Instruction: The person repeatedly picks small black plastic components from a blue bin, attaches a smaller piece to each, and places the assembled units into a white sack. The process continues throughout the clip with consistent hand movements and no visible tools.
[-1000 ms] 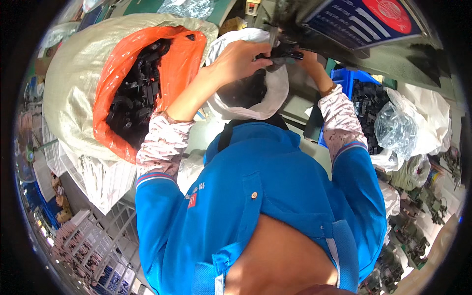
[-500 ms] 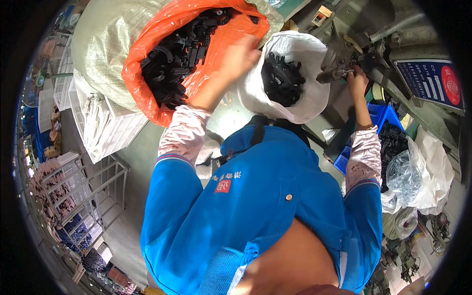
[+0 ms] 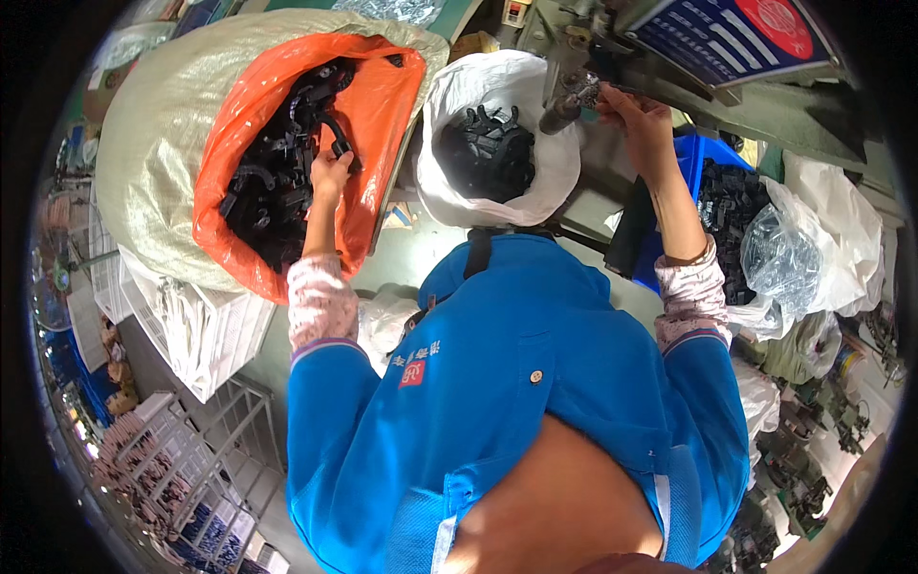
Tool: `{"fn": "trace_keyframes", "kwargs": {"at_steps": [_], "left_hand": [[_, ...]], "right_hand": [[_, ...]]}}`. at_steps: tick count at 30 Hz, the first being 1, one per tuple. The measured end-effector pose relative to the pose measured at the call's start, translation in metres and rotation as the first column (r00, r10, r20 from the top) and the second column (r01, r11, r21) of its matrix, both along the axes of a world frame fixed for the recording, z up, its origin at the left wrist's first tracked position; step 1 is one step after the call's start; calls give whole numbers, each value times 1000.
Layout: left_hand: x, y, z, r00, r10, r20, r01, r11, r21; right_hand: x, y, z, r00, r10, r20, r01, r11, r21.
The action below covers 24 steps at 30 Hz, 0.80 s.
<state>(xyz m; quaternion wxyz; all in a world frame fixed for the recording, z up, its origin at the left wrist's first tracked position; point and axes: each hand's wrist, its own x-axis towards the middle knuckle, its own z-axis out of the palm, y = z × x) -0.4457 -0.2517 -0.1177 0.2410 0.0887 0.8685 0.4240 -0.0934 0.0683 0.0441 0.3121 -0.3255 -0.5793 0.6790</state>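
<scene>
My left hand [image 3: 331, 175] reaches into the orange plastic bag [image 3: 381, 120] and is closed on a curved black plastic part [image 3: 338, 139]. Many similar black parts [image 3: 273, 187] lie loose around it in the bag. At the upper right, my right hand [image 3: 639, 124] is at a machine's metal fixture [image 3: 577, 91], its fingers drawn together. Whatever those fingertips may hold is too small to make out. Between my hands stands a white sack [image 3: 559, 187], partly filled with black parts [image 3: 488, 153].
A blue bin [image 3: 693, 153] of small black parts stands right of my right forearm, beside clear plastic bags [image 3: 789, 249]. A blue-and-red plate [image 3: 732, 38] is fixed on the machine. White crates [image 3: 215, 335] and a metal rack [image 3: 215, 430] are at the left.
My left hand has moved left, from beside the white sack into the orange bag, and has taken hold of a black part. My right hand stays at the machine. The whole view has shifted.
</scene>
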Motion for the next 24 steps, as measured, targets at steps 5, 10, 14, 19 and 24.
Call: {"fn": "trace_keyframes", "kwargs": {"at_steps": [5,10,14,19,24], "left_hand": [[55,4,55,919,-167,357,4,909,417],[101,25,68,972,-229,-45,203,739,643],[128,38,117,825,-483,293,-27,484,875],[156,71,121,857,-443,264,55,589,806],[209,121,122,550,-639,538,-123,575,809]], "right_hand": [[0,-18,12,996,66,-53,-71,994,-83],[-12,-17,11,992,121,-47,-124,990,-74],[-24,-19,-4,984,30,-177,-76,963,-257],[-31,-35,-27,958,-262,-115,238,510,826],[31,-63,-23,955,-230,186,9,651,759]]}}
